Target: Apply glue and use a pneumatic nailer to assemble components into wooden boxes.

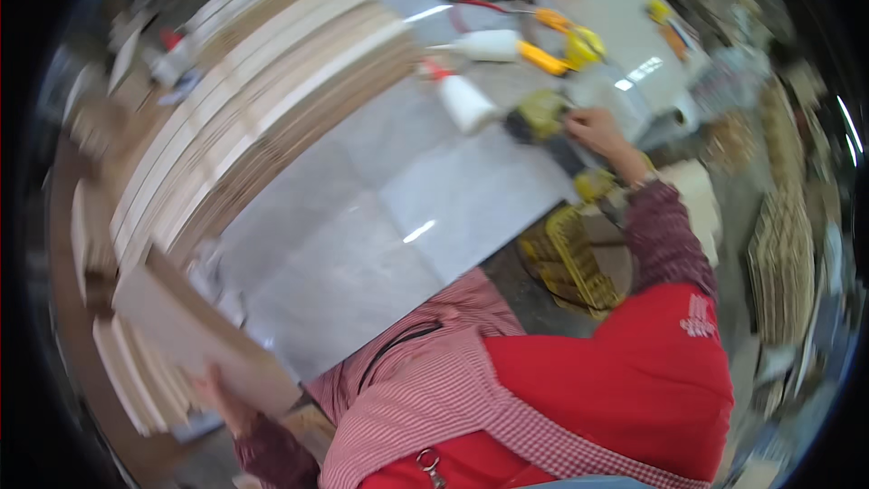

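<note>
At the lower left, my left hand point(222, 398) grips the lower end of a thick pale wooden board point(199, 326). The board is tilted beside the table's left corner. My right hand point(597, 131) is over the right part of the grey, glossy table point(317, 254), its fingers closed. Right by those fingertips lies a dark and yellow-green object point(540, 115), too blurred to name. Whether the hand holds anything I cannot make out. Near it lie a white bottle with a red tip point(466, 104) and another white bottle point(489, 45).
Long pale boards point(272, 100) are stacked across the table's far left side. Yellow-handled tools point(570, 41) lie at the back. Below the table's right edge stands a yellow plastic basket point(570, 263). More boards point(136, 376) stand at the lower left, and stacked panels point(783, 254) at the right.
</note>
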